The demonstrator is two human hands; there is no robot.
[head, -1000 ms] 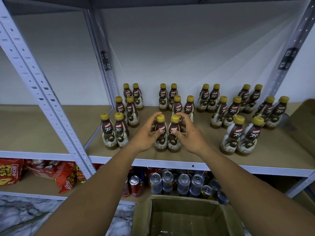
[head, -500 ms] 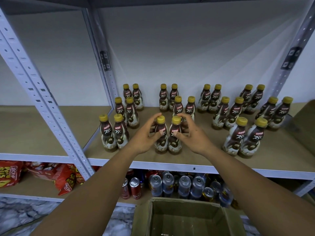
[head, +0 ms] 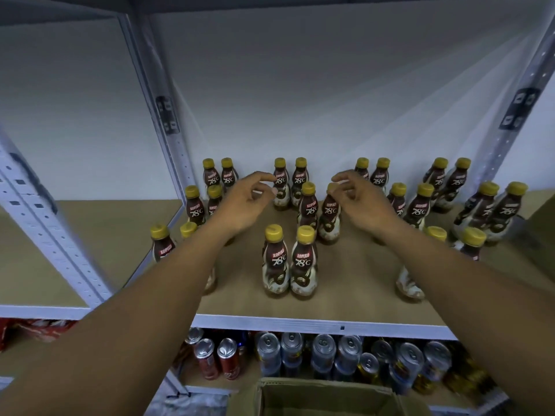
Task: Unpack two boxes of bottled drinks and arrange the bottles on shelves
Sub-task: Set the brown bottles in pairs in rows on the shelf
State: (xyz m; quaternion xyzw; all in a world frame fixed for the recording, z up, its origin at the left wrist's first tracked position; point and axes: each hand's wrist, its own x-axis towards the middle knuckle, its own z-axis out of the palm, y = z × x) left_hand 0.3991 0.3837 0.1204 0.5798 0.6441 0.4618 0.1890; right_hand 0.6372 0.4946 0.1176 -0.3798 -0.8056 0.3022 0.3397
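Observation:
Several brown bottles with yellow caps stand in paired rows on the brown shelf board. The front middle pair stands free near the shelf edge. My left hand hovers behind and above that pair, fingers loosely curled, holding nothing. My right hand hovers at the same height, its thumb close to the cap of a second-row bottle; whether they touch is unclear. My forearms hide parts of the left and right front bottles. An open cardboard box sits below at the bottom edge.
Drink cans fill the lower shelf. Red snack packets lie at lower left. Perforated metal uprights frame the bay, with another upright at the right. A brown box corner sits at the far right.
Both hands have let go of the front middle pair and lifted back toward the second row. The view has moved closer to the shelf.

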